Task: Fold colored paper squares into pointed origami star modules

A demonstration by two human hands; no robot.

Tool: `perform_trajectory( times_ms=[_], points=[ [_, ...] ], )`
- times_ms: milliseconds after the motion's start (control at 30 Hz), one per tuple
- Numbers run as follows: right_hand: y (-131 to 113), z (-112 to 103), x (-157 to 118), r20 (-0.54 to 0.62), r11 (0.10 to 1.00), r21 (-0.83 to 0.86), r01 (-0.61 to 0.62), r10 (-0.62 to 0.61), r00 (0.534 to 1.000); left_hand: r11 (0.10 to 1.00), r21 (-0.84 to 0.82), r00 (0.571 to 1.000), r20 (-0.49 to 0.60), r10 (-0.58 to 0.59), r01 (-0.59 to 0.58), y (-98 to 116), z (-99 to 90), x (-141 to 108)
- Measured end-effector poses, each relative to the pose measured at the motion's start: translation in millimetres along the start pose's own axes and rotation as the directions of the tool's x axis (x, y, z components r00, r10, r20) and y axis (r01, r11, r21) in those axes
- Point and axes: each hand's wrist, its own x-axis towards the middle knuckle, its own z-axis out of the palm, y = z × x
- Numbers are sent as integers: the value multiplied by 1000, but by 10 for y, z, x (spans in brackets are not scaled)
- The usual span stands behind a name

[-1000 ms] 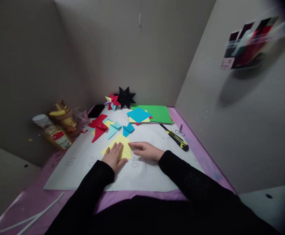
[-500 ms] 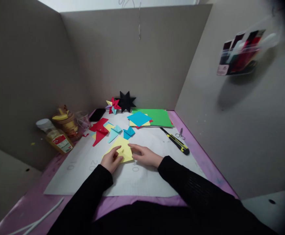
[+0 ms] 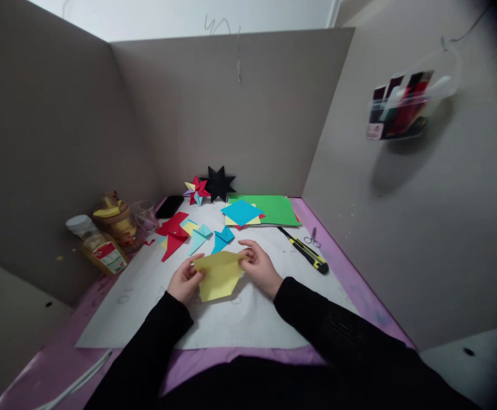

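- So the yellow paper (image 3: 219,279) is hanging between both hands, tilted, over the middle of the white sheet (image 3: 248,330) that's covering most of the tabletop (image 3: 291,356).
- Left hand (image 3: 184,279) is pinching its left edge, thumb in front, fingers behind.
- Right hand (image 3: 262,267) is pinching the upper right corner, with the index finger sticking out above the paper.
- Just past it, toward the far edge, a blue piece (image 3: 223,238), a pale blue piece (image 3: 201,236) and some red pieces (image 3: 175,234) are lying in a row.
- A cutter (image 3: 312,259) and scissors (image 3: 312,239) are sitting near the right edge.
- A blue square (image 3: 242,212) is lying on a green sheet (image 3: 280,209) by the far right corner.
- Two stars, red (image 3: 197,189) and black (image 3: 218,183), are standing at the far edge.
- A phone (image 3: 170,206) is resting by the far left corner; a bottle (image 3: 103,245) is leaning along the left edge.
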Motion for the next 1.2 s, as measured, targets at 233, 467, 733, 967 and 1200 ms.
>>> perform_trajectory(
  times_ms=[233,467,733,967,1200],
  points=[
    [-25,5,29,52,932,289,-217,211,976,995,-57,994,-58,-89,86,155,33,-61],
    [-17,-12,39,208,855,371,-362,303,930,998,-41,981,-189,39,-48,164,83,-90],
    [-27,-46,55,-10,948,214,-237,245,970,985,45,972,-163,170,-164,183,-39,-23],
    [-189,-102,88,-74,999,14,-47,48,996,893,401,960,260,102,-203,784,297,219],
    [-353,-256,157,-164,994,-26,109,-112,980,876,349,887,430,167,-333,690,909,553]
  ],
)
